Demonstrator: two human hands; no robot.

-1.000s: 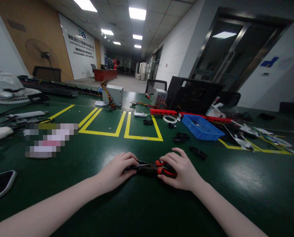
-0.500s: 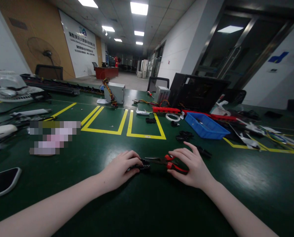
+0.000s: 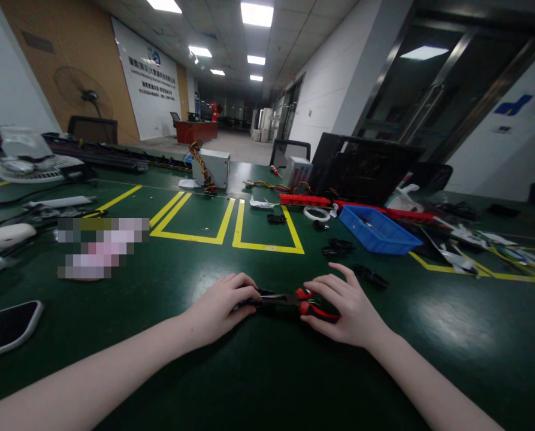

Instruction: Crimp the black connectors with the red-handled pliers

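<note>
My left hand (image 3: pixel 229 302) is closed on a small black part (image 3: pixel 249 303), perhaps a cable or plug, mostly hidden by its fingers. In my right hand (image 3: pixel 345 308) is a pair of long-nose pliers (image 3: pixel 319 311) with red and black handles, thumb on one handle and fingers on the other. The pliers' slim jaws point left and reach the black part at my left fingertips. Whether the jaws grip it cannot be made out. Both hands are low over the green table (image 3: pixel 267 377).
Beyond my right hand lie black cable bundles (image 3: pixel 369 276) and a blue tray (image 3: pixel 379 230). Yellow tape outlines (image 3: pixel 267 247) mark the table. A power supply (image 3: pixel 215 167) and a black computer case (image 3: pixel 361 170) stand farther back. A phone (image 3: pixel 9 329) lies at left.
The pliers have shifted slightly left, and their jaws now overlap the black part at my left hand. The camera view has moved a little. The phone's green light no longer shows.
</note>
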